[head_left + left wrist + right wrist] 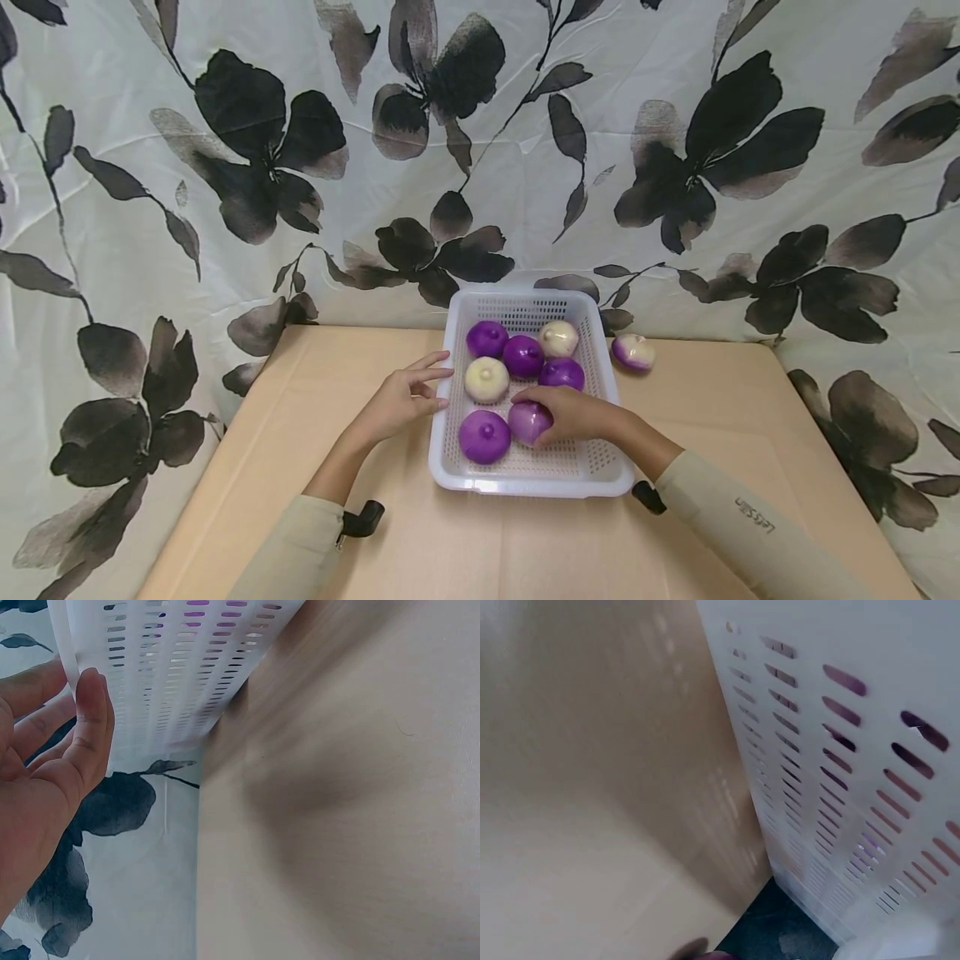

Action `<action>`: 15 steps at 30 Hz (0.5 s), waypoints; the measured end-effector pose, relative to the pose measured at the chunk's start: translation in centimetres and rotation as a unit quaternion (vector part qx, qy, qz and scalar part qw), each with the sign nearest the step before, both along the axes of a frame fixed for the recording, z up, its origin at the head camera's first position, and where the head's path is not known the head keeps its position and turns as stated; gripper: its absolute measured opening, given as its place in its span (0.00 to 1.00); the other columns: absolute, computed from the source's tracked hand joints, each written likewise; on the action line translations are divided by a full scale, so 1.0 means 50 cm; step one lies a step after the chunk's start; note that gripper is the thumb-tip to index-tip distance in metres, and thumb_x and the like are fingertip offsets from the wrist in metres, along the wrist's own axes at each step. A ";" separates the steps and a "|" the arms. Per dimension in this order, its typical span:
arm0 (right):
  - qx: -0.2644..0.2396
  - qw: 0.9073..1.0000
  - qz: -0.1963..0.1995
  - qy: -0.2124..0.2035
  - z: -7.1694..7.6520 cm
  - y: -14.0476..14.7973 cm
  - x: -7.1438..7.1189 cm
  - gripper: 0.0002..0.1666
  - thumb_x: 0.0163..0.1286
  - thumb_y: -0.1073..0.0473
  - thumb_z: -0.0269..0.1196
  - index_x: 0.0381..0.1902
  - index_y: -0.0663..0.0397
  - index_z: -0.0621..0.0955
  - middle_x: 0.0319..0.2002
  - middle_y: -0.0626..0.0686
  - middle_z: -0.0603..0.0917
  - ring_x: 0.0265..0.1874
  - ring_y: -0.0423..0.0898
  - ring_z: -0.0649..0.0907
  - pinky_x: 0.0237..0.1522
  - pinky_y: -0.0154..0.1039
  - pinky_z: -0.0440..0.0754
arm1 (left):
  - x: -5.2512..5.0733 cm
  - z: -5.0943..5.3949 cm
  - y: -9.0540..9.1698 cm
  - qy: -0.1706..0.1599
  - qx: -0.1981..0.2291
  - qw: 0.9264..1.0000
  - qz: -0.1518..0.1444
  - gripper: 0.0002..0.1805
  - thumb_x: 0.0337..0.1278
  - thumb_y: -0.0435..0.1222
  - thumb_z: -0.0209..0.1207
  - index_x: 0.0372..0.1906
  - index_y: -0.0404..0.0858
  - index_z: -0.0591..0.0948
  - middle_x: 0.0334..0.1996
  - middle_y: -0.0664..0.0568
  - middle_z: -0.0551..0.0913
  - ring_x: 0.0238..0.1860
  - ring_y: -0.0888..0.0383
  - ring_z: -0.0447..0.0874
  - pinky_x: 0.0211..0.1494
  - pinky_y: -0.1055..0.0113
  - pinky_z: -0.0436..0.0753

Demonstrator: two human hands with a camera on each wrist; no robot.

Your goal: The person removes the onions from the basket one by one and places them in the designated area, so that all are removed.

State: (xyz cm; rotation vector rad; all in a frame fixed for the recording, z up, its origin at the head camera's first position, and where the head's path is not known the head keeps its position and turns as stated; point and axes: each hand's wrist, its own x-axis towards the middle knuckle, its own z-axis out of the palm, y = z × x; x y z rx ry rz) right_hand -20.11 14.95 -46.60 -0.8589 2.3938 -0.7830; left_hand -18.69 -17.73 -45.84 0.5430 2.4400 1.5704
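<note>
Pale purple onion (528, 422) gripped in white basket (525, 486)

From my end: held near the front edge, mid-width. Right hand (576, 415) clamped on it, thumb and fingers; a secure hold, I judge. Left hand (400, 402), fingers apart, touches the left edge; steadying, probably. Loose onion (633, 352) outside, beside the back right corner.

the basket (532, 485) stands on the table (337, 354), with the floral cloth (540, 208) behind it. inside it are two white onions (487, 380), four purple onions (523, 357) and, toward its near end, a paler onion (527, 423) gripped by the right hand (576, 414). the left hand (401, 400) touches its left side. a two-tone onion (633, 353) lies just right of it.
</note>
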 end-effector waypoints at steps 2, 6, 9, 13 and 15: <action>0.000 1.000 0.001 0.005 0.002 0.000 0.001 0.44 0.58 0.56 0.78 0.72 0.52 0.74 0.65 0.53 0.81 0.62 0.52 0.81 0.64 0.51 0.81 | 0.000 -0.002 0.000 0.001 -0.001 1.000 -0.001 0.29 0.58 0.26 0.69 0.66 0.29 0.79 0.80 0.46 0.64 0.40 0.54 0.85 0.46 0.74 0.85; -0.002 1.000 0.000 0.015 0.011 0.004 0.003 0.45 0.58 0.55 0.78 0.72 0.51 0.74 0.66 0.54 0.80 0.63 0.53 0.81 0.64 0.52 0.81 | -0.001 -0.004 0.000 0.004 -0.002 1.000 -0.001 0.29 0.58 0.26 0.70 0.66 0.29 0.79 0.80 0.46 0.64 0.40 0.54 0.85 0.45 0.74 0.85; -0.003 1.000 -0.006 0.015 0.021 0.010 0.004 0.45 0.59 0.53 0.78 0.73 0.50 0.73 0.66 0.53 0.80 0.64 0.53 0.80 0.65 0.52 0.80 | -0.002 -0.005 0.000 0.005 -0.002 1.000 0.000 0.29 0.58 0.26 0.70 0.66 0.29 0.79 0.79 0.46 0.64 0.40 0.54 0.85 0.45 0.74 0.85; -0.012 1.000 -0.014 0.021 0.036 0.021 0.006 0.45 0.60 0.51 0.78 0.73 0.49 0.73 0.67 0.53 0.80 0.64 0.53 0.80 0.65 0.53 0.80 | -0.002 -0.004 0.000 0.005 -0.005 1.000 0.001 0.29 0.58 0.26 0.70 0.66 0.29 0.79 0.79 0.46 0.64 0.39 0.54 0.85 0.45 0.75 0.85; -0.018 0.999 -0.015 0.031 0.042 0.027 0.006 0.45 0.59 0.51 0.78 0.73 0.50 0.73 0.66 0.53 0.80 0.63 0.53 0.81 0.64 0.54 0.81 | -0.002 -0.004 0.000 0.006 -0.007 1.000 0.001 0.29 0.58 0.26 0.70 0.66 0.29 0.79 0.79 0.47 0.64 0.40 0.54 0.85 0.45 0.75 0.85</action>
